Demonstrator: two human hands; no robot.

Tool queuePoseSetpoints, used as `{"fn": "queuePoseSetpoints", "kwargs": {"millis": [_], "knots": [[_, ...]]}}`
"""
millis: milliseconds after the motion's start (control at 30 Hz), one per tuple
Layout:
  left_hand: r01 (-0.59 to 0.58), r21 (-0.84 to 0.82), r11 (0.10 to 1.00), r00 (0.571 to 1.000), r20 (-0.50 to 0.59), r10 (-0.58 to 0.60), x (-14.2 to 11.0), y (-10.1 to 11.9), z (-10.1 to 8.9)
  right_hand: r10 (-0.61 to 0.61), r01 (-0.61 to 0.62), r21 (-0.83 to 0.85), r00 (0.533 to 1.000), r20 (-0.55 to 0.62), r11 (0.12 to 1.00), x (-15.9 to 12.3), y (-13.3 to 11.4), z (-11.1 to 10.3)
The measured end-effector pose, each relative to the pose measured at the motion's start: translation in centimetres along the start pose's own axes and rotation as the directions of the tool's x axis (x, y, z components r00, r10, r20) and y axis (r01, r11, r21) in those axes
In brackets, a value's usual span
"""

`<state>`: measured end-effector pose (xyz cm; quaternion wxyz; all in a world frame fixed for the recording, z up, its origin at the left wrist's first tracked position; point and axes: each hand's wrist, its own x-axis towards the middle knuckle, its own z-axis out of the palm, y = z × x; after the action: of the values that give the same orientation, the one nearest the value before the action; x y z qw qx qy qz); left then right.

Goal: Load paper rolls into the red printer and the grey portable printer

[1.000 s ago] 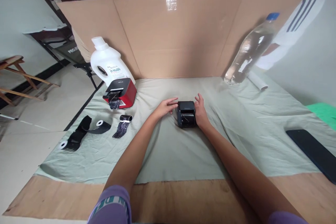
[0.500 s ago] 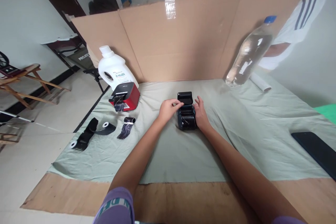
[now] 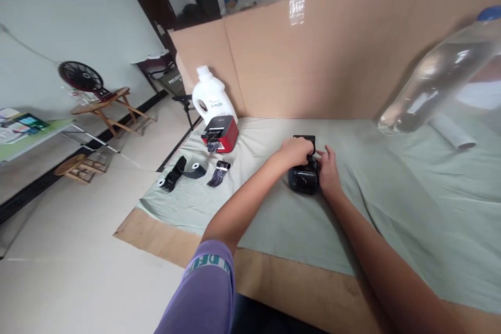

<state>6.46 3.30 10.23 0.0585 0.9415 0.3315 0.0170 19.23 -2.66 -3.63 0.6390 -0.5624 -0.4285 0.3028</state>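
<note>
A small black printer rests on the green cloth with its lid standing up at the back. My left hand lies over the printer's opening, fingers curled down into it. Whatever those fingers grip is hidden beneath the hand. Along the printer's right side, my right hand stays close against the casing, with its fingers extended and apart. Glossy black film covers the printer's front part.
To the left stand a red-and-black printer and a white detergent bottle. In front of them lie black rolls and a small film roll. A water bottle leans at right beside a white tube. Cardboard walls the back.
The black printer's lid has swung from closed to upright. My left hand moved from the lid's edge to over the opening. My right hand stayed alongside. The view turned left.
</note>
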Motion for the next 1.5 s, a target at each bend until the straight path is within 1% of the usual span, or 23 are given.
{"fn": "queuePoseSetpoints", "kwargs": {"millis": [100, 200, 267, 333, 433, 500, 533, 600, 700, 767, 867, 900, 933, 967, 1000, 1067, 1100, 1167, 1267, 1333, 1367, 1433, 1500], "knots": [[0.021, -0.305, 0.952, 0.967, -0.235, -0.097, -3.4, -2.3, -0.1, 0.023, -0.018, 0.091, 0.998, -0.052, 0.996, 0.0, -0.1, 0.0], [0.019, -0.632, 0.775, 0.873, -0.368, -0.321, -9.6, -5.9, 0.5, 0.064, -0.047, 0.158, 0.992, -0.106, 0.986, 0.2, -0.2, 0.0], [0.040, -0.732, 0.681, 0.809, -0.376, -0.452, -15.1, -8.6, 1.3, 0.082, -0.059, 0.180, 0.989, -0.127, 0.982, 0.3, -0.3, 0.0], [0.112, -0.770, 0.629, 0.752, -0.348, -0.560, -20.9, -11.3, 2.3, 0.085, -0.057, 0.191, 0.986, -0.141, 0.980, 0.5, -0.4, 0.0], [0.310, -0.768, 0.561, 0.605, -0.296, -0.739, -28.4, -14.4, 4.1, 0.083, -0.052, 0.201, 0.985, -0.149, 0.978, 0.7, -0.4, 0.0], [0.403, -0.761, 0.508, 0.524, -0.263, -0.810, -31.7, -15.6, 5.5, 0.079, -0.048, 0.198, 0.985, -0.151, 0.979, 0.7, -0.5, 0.1], [0.432, -0.756, 0.492, 0.497, -0.256, -0.829, -32.7, -16.0, 6.2, 0.075, -0.045, 0.192, 0.986, -0.151, 0.980, 0.7, -0.5, 0.1], [0.460, -0.742, 0.488, 0.469, -0.264, -0.843, -33.9, -16.3, 7.4, 0.070, -0.042, 0.179, 0.986, -0.153, 0.983, 0.7, -0.6, 0.1], [0.478, -0.716, 0.508, 0.465, -0.285, -0.838, -34.5, -16.1, 8.3, 0.071, -0.044, 0.168, 0.985, -0.155, 0.985, 0.7, -0.8, 0.0], [0.482, -0.710, 0.514, 0.445, -0.307, -0.841, -34.6, -15.8, 7.9, 0.071, -0.043, 0.172, 0.985, -0.158, 0.984, 0.6, -0.8, 0.0], [0.462, -0.699, 0.546, 0.380, -0.401, -0.834, -34.1, -15.8, 6.1, 0.070, -0.042, 0.176, 0.985, -0.157, 0.983, 0.6, -0.9, 0.0], [0.456, -0.678, 0.576, 0.385, -0.433, -0.815, -33.5, -16.0, 5.3, 0.072, -0.044, 0.177, 0.985, -0.154, 0.983, 0.7, -0.8, 0.0], [0.461, -0.639, 0.615, 0.419, -0.454, -0.786, -32.7, -16.2, 4.5, 0.074, -0.047, 0.176, 0.986, -0.151, 0.983, 0.7, -0.8, 0.0], [0.476, -0.581, 0.661, 0.482, -0.456, -0.748, -31.7, -16.5, 3.7, 0.077, -0.050, 0.176, 0.986, -0.148, 0.983, 0.7, -0.8, 0.0], [0.492, -0.503, 0.710, 0.564, -0.436, -0.701, -30.4, -16.8, 3.0, 0.079, -0.052, 0.175, 0.986, -0.149, 0.983, 0.7, -0.8, 0.0], [0.502, -0.319, 0.803, 0.731, -0.339, -0.592, -27.3, -17.5, 2.1, 0.079, -0.052, 0.170, 0.985, -0.153, 0.984, 0.7, -0.8, 0.0], [0.486, -0.244, 0.839, 0.795, -0.277, -0.540, -25.8, -17.9, 1.9, 0.077, -0.050, 0.167, 0.985, -0.154, 0.985, 0.7, -0.8, 0.1], [0.449, -0.164, 0.878, 0.869, -0.150, -0.472, -23.1, -18.5, 1.7, 0.070, -0.044, 0.169, 0.986, -0.153, 0.985, 0.6, -0.8, 0.1], [0.443, -0.151, 0.884, 0.891, -0.041, -0.453, -20.5, -19.1, 1.8, 0.061, -0.036, 0.172, 0.988, -0.143, 0.985, 0.6, -0.7, 0.1], [0.428, -0.184, 0.885, 0.894, -0.056, -0.444, -19.6, -19.0, 1.9, 0.058, -0.036, 0.164, 0.989, -0.136, 0.986, 0.7, -0.5, 0.1], [0.410, -0.244, 0.879, 0.891, -0.099, -0.443, -19.3, -18.8, 2.0, 0.059, -0.038, 0.161, 0.990, -0.132, 0.986, 0.8, -0.3, 0.1], [0.315, -0.469, 0.825, 0.861, -0.224, -0.456, -18.2, -17.5, 2.5, 0.063, -0.042, 0.157, 0.990, -0.129, 0.987, 0.8, -0.1, 0.2], [0.090, -0.712, 0.697, 0.800, -0.365, -0.476, -16.5, -15.3, 3.5, 0.037, -0.021, 0.116, 0.990, -0.137, 0.993, 0.7, -0.3, 0.1]]}}
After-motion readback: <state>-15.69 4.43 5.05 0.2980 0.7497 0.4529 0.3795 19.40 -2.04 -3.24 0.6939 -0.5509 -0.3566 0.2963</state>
